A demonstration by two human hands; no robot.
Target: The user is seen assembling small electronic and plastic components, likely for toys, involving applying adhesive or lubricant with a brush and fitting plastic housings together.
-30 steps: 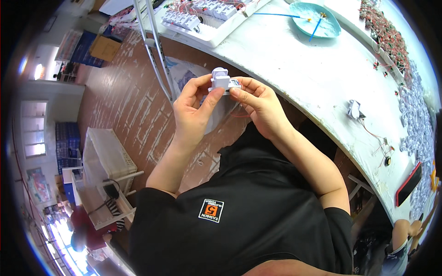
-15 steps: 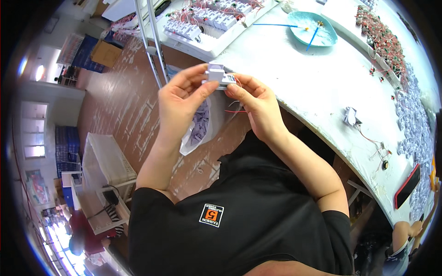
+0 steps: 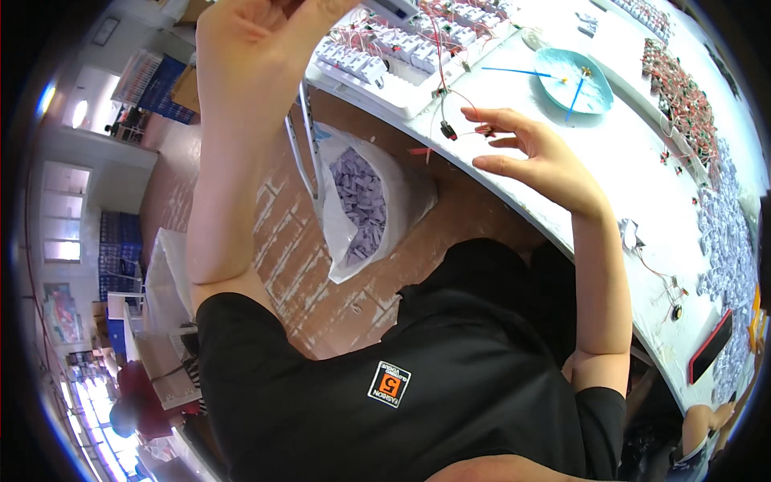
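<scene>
My left hand (image 3: 261,48) is raised at the top edge, its fingers closed on a small white plastic housing (image 3: 393,10). Part of that hand and of the housing is cut off by the frame. Thin red wires hang down below the housing, with a small black part (image 3: 447,130) at their lower end. Over the table edge, to the right of these wires, my right hand (image 3: 534,157) is held with its fingers apart and nothing in them. A tray (image 3: 414,103) of similar white housings with red wires lies behind the dangling wires.
A teal dish (image 3: 606,103) with blue sticks stands on the white table. Farther right are a heap of red-wired parts (image 3: 679,104), many white pieces (image 3: 723,249) and a red-edged phone (image 3: 711,345). A white bag (image 3: 393,217) of small pieces stands on the floor. Another person's arm (image 3: 699,426) shows lower right.
My left hand has moved up and away with the white housing. The right hand has let go of it, opened and shifted right. The view has also shifted slightly.
</scene>
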